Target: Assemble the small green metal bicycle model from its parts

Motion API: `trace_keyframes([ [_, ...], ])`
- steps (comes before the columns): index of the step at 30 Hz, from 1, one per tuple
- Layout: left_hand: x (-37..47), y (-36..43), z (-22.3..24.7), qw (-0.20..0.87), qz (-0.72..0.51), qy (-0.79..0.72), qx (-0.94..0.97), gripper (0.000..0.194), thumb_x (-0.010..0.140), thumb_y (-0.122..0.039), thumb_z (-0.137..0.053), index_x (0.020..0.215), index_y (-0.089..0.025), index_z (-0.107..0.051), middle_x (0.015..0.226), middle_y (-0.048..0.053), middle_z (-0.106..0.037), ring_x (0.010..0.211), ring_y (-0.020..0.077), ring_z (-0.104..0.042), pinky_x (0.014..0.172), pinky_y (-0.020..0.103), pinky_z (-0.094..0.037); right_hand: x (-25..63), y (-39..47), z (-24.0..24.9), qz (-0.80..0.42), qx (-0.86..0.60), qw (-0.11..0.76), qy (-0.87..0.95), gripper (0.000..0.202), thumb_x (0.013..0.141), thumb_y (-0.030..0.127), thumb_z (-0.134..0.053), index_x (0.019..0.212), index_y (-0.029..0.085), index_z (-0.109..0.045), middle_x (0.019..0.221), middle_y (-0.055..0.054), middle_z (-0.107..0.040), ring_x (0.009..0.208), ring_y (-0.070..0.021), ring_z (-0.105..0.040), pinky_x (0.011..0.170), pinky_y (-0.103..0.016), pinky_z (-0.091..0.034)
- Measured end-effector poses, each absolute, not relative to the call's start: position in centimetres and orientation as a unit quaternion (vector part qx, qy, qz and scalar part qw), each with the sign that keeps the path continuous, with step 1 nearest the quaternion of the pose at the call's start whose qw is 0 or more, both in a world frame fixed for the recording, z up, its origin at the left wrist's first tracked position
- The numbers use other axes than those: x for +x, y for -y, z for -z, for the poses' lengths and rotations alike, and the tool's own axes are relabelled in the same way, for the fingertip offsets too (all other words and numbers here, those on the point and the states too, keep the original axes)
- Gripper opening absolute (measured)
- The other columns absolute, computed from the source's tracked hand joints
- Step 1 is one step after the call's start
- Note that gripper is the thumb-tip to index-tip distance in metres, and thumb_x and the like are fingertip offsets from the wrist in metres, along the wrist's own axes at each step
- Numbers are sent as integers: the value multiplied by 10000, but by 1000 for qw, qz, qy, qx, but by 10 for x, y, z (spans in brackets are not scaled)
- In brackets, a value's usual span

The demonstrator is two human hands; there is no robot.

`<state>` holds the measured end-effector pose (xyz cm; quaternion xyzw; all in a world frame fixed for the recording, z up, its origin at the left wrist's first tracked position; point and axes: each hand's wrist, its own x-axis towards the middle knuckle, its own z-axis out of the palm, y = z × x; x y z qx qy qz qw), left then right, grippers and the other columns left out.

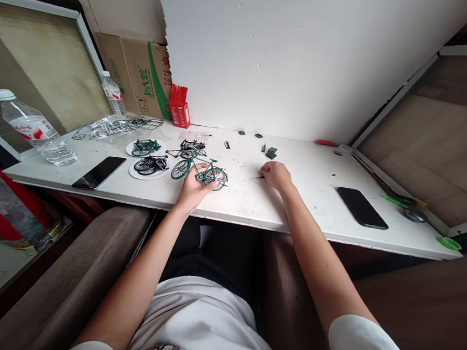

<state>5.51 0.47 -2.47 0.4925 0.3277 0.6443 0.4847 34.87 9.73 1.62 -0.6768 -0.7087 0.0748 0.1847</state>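
Note:
My left hand (197,189) is closed around a green model bicycle (182,169), held just over the table near its front edge. The rear half of the bicycle sits at my fingertips, both wheels in sight. To the right, my right hand (276,175) rests low at the tabletop with its fingers pinched together. Thin dark bits (254,179) lie at those fingertips; what is between them is too small to make out. Beyond the left hand are black model bicycles (192,148). Two white plates carry more bicycles, green ones (145,147) and black ones (150,164).
Small green pieces (271,152) lie behind my right hand. Phones lie at left (99,172) and right (362,207). Two water bottles (38,131), a parts frame (138,124), a red box (180,108) and a carton (137,76) occupy the left. Tools (394,193) line the right edge.

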Motion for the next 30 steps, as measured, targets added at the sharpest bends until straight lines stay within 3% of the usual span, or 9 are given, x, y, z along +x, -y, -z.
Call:
trace_keyframes([
  [11, 56, -4, 22, 491, -634, -340, 491, 803, 650, -293, -984, 1313, -205, -541, 1043, 59, -760, 941, 216, -779, 979, 412, -609, 344, -100, -14, -77, -681, 195, 701, 216, 1021, 249, -588, 1131, 203, -767, 1124, -109, -786, 994, -246, -684, 770, -309, -449],
  [19, 55, -5, 24, 491, -629, -343, 496, 785, 665, -282, -972, 1314, -211, -538, 1069, 57, -746, 950, 203, -768, 995, 408, -595, 342, -99, -12, -69, -677, 182, 710, 121, 976, 241, -655, 1003, 225, -772, 1054, -75, -785, 991, -255, -675, 768, -314, -446],
  [30, 55, -6, 25, 489, -629, -354, 490, 811, 666, -333, -986, 1321, -202, -526, 1088, 85, -771, 1010, 248, -785, 1058, 474, -583, 339, -91, -13, -33, -638, 108, 762, 271, 1087, 260, -421, 1147, 137, -656, 1246, -232, -664, 1234, -370, -525, 913, -422, -500],
])
